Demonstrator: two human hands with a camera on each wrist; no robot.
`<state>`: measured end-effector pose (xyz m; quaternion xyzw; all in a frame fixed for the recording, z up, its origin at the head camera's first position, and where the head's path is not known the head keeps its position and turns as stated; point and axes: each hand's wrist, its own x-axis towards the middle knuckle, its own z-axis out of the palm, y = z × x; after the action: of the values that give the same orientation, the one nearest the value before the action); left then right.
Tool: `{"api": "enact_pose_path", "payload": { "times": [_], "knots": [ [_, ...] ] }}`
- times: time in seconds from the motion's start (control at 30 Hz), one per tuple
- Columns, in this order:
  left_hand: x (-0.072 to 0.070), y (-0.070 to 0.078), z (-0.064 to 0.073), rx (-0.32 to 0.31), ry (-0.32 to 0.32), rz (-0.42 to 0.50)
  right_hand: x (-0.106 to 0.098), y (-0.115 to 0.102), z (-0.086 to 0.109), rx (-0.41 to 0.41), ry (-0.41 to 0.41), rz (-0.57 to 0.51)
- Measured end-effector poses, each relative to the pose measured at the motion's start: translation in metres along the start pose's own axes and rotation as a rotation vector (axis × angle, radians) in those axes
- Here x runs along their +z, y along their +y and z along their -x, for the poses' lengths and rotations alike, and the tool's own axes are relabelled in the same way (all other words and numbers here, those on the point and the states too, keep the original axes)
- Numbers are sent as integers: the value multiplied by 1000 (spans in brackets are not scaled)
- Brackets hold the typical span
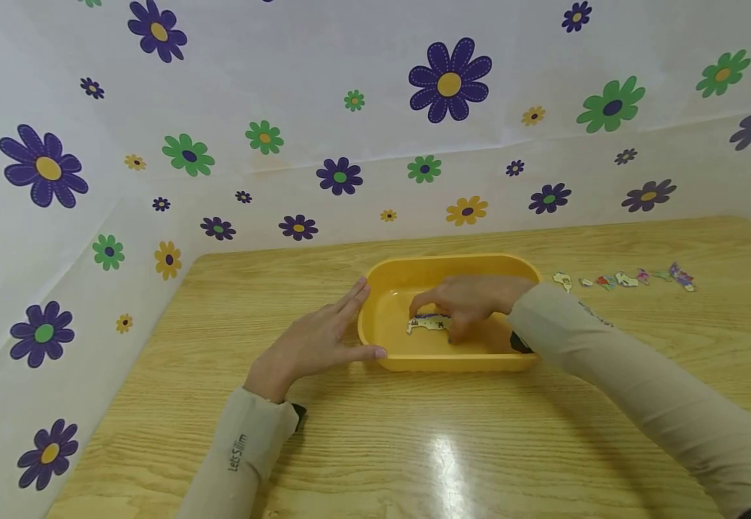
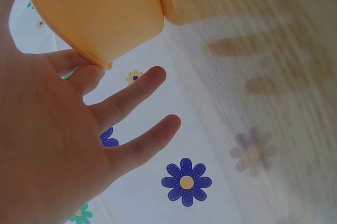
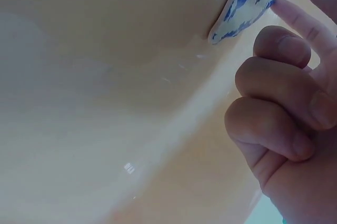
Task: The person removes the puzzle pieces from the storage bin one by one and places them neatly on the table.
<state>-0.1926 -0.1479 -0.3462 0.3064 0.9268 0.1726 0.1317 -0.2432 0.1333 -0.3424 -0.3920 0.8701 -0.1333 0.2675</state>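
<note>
A yellow plastic tub (image 1: pixel 460 365) stands on the wooden table. At its left end my left hand (image 1: pixel 317 335) grips the rim, with the thumb on the near edge and fingers at the far left corner. The left wrist view shows two fingers of this hand stretched out away from the tub. Inside the tub, my right hand (image 1: pixel 469 299) pinches a flat, irregular cut-out piece (image 1: pixel 430 324), cream with blue markings, between thumb and index finger. This piece (image 3: pixel 239 11) lies close over the tub floor, and the other right fingers are curled into the palm.
To the right of the tub, several small colourful cut-out pieces (image 1: pixel 626 280) lie in a row on the table (image 1: pixel 349 447). Behind and at the left, a white flower-printed sheet (image 1: pixel 375 58) borders the table.
</note>
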Motion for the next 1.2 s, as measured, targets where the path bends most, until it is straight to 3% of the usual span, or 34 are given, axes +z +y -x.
{"api": "enact_pose_path", "payload": {
  "times": [0.4, 0.63, 1.2],
  "knots": [
    [1, 1, 0, 7, 7, -8, -4, 6, 4, -46, 96, -49],
    [1, 1, 0, 10, 7, -10, -17, 9, 10, -54, 169, -13],
    [1, 0, -1, -3, -1, -7, -46, -3, 31, 42, 203, -31]
  ]
}}
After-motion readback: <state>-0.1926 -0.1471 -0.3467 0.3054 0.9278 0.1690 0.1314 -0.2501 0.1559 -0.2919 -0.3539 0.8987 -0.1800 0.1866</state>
